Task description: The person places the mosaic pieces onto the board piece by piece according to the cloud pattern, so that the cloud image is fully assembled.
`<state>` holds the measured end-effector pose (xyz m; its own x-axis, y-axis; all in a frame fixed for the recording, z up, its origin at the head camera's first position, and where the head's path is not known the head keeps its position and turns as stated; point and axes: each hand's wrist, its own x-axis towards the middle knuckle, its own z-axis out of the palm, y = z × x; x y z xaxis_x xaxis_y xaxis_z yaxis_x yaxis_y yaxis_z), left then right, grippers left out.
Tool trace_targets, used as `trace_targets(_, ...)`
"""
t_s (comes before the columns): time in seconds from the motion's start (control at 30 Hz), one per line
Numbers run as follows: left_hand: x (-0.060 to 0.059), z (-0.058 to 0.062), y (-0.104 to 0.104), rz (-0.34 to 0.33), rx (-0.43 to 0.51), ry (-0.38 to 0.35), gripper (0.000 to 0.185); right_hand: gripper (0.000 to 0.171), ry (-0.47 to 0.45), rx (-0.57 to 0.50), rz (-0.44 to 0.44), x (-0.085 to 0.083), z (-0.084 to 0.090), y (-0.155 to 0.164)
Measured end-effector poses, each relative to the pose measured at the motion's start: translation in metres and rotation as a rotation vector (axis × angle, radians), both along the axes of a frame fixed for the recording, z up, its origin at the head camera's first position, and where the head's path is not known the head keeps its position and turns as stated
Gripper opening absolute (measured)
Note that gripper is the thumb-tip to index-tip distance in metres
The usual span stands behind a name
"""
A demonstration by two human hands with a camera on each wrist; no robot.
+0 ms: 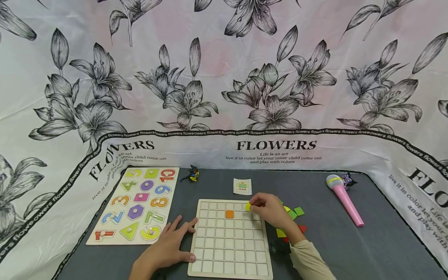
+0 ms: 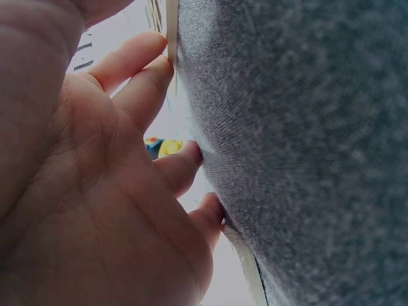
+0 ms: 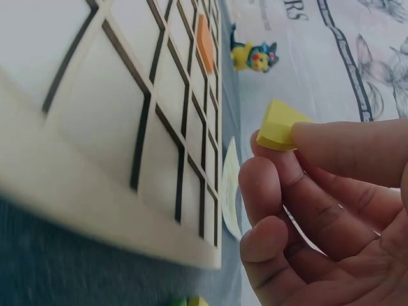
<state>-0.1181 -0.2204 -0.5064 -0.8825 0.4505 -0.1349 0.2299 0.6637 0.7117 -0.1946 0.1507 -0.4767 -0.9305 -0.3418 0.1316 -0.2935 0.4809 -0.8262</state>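
Observation:
Between thumb and forefinger, my right hand point(image 1: 271, 210) pinches a yellow square tile point(image 3: 280, 124) above the upper right part of a wooden grid board point(image 1: 229, 274). An orange tile point(image 1: 229, 214) sits in a cell of the board's second row. My left hand point(image 1: 166, 247) lies with fingers spread on the left, its thumb and a finger touching the board's left edge. Behind the board lies a small pattern card point(image 1: 242, 186) with coloured squares. Loose green tiles point(image 1: 298, 211), red and yellow ones lie right of the board, partly behind my right forearm.
A number and shape puzzle board point(image 1: 117, 217) lies at the left. A small yellow and black figure point(image 1: 193, 174) stands behind it. At the right are a pink toy microphone point(image 1: 348, 204) and a small purple and black figure point(image 1: 348, 181).

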Motion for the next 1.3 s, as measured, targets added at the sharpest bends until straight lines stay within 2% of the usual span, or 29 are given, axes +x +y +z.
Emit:
trace_targets(0.57,0.002,0.014,0.008,0.018,-0.047,-0.019,0.099,0.004,0.023,0.039,0.094,-0.008,-0.014,-0.02)
trace_targets(1.0,0.004,0.015,0.008,0.036,-0.067,-0.033,0.1,0.009,0.082,0.149,0.117,-0.011,-0.011,-0.031)
trace_targets(1.3,0.004,0.015,0.008,0.028,-0.072,-0.018,0.101,0.014,0.131,0.235,0.097,-0.009,-0.011,-0.038)
